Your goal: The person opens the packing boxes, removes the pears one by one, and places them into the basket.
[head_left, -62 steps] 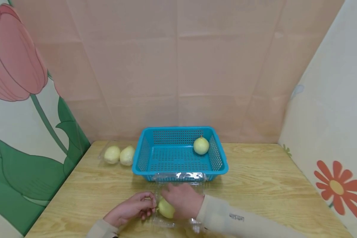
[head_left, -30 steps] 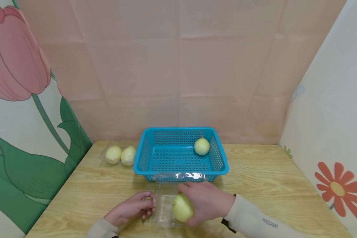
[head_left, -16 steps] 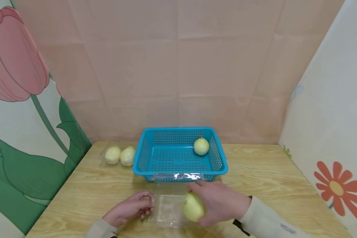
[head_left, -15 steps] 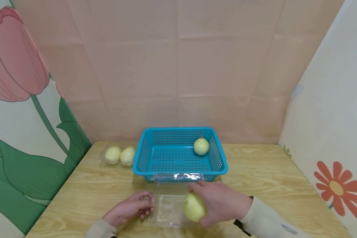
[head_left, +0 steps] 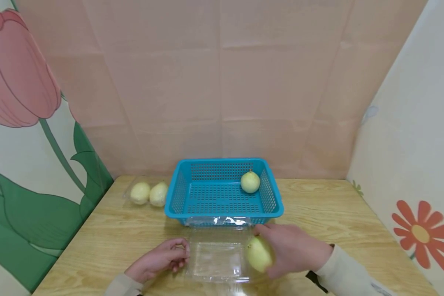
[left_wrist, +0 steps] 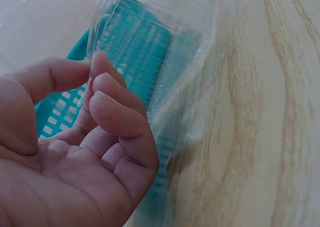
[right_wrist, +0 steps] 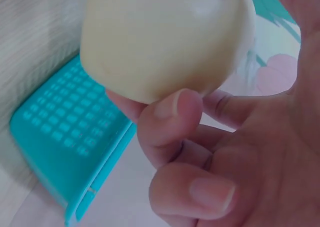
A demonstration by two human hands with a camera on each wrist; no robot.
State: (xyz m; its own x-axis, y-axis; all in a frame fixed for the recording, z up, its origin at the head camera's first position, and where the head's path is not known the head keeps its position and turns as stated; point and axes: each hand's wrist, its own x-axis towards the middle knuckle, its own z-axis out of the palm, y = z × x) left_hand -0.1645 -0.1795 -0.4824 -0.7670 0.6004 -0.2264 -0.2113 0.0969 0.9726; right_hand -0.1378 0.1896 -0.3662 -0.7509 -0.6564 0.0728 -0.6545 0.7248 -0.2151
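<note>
My right hand (head_left: 294, 248) grips a pale yellow-green pear (head_left: 260, 255) at the right side of a clear plastic clamshell box (head_left: 218, 259). Up close in the right wrist view, the pear (right_wrist: 165, 37) fills the top, with curled fingers (right_wrist: 172, 112) under it. The lid of the box stands raised against the front of the blue basket. With thumb and index finger, my left hand (head_left: 163, 259) pinches the box's left edge; the left wrist view shows this thin clear rim (left_wrist: 95, 42) between the fingertips.
Behind the box stands a blue perforated basket (head_left: 172, 197) with one pear (head_left: 250, 182) at its right end. Left of it, a clear pack holds two pears (head_left: 139, 193). A wooden table (head_left: 318, 213) extends to the right, with fabric walls around.
My right hand has lifted the pear from inside the box and carried it right, to the box's right side. The left hand keeps its pinch on the edge.
</note>
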